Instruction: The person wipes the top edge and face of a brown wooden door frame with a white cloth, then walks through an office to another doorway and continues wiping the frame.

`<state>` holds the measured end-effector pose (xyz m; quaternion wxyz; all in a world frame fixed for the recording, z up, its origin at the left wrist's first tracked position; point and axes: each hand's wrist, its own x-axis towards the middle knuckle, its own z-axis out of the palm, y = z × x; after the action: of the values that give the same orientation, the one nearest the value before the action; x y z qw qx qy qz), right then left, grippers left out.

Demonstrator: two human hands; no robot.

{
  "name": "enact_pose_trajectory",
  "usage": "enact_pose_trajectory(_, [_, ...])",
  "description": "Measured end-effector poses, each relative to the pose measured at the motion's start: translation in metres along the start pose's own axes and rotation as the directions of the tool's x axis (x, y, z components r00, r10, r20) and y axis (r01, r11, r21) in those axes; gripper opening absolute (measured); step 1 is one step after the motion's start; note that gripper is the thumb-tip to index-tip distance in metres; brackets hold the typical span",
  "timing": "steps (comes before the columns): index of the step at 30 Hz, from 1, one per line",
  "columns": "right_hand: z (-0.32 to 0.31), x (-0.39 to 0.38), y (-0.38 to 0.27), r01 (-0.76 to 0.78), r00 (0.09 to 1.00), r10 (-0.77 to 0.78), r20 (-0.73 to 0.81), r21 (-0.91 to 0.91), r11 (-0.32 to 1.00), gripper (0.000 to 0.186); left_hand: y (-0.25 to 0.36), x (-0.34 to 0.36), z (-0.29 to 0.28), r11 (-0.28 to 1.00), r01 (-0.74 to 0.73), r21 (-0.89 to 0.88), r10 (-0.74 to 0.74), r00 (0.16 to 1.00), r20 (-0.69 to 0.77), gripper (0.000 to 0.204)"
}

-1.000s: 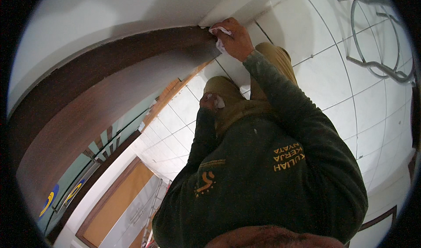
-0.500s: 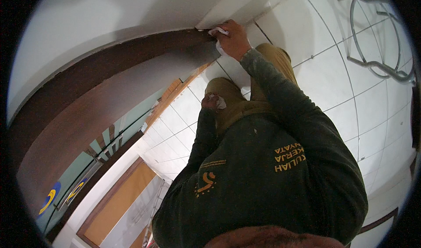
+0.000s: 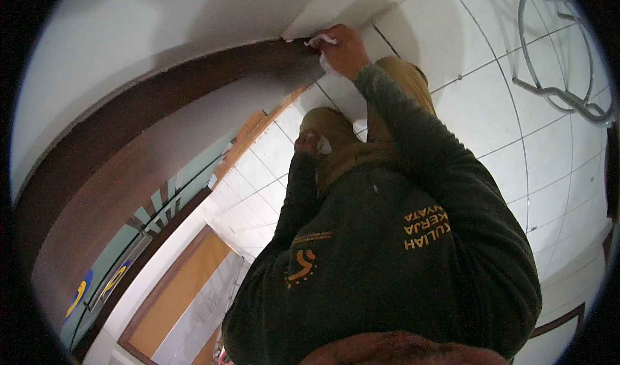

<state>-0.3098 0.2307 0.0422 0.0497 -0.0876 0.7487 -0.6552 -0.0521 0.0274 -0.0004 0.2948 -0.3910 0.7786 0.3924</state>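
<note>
Right hand [image 3: 343,50]: top centre of the frame, fingers closed on a crumpled white cloth [image 3: 327,65], at the end of the dark brown frame.
White cloth: pinched in the right hand; one end pokes out by the fingertips, the rest hangs below the palm.
Dark brown frame [image 3: 145,113]: broad, bent by the lens, sweeping from the left edge up to top centre; white wall [image 3: 148,29] along its upper side.
Left hand [image 3: 306,143]: centre of the frame, in shadow over the khaki trousers [image 3: 345,157], fingers curled on a white wad [image 3: 325,146]; exact finger placement too dim to tell.
Floor [image 3: 481,116]: white tiles, dark joints, right half of the frame.
Metal tubing [image 3: 575,100]: grey, bent, upper right, well apart from both hands.
Green panel [image 3: 106,252]: lower left, with blue-and-yellow marks.
</note>
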Motion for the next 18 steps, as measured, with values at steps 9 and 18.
enact_pose_trajectory(9, [-0.022,-0.019,0.043,-0.295,0.954,0.297,0.049,-0.044,0.954,0.027,0.030,-0.015,0.007,0.804,0.090,-0.588,-0.057,0.996,0.075,0.020])
enact_pose_trajectory(18, [-0.073,-0.055,0.062,-0.434,0.811,0.542,0.223,-0.392,0.811,0.038,0.139,-0.060,0.009,0.430,0.100,-0.897,0.257,0.939,0.228,0.042])
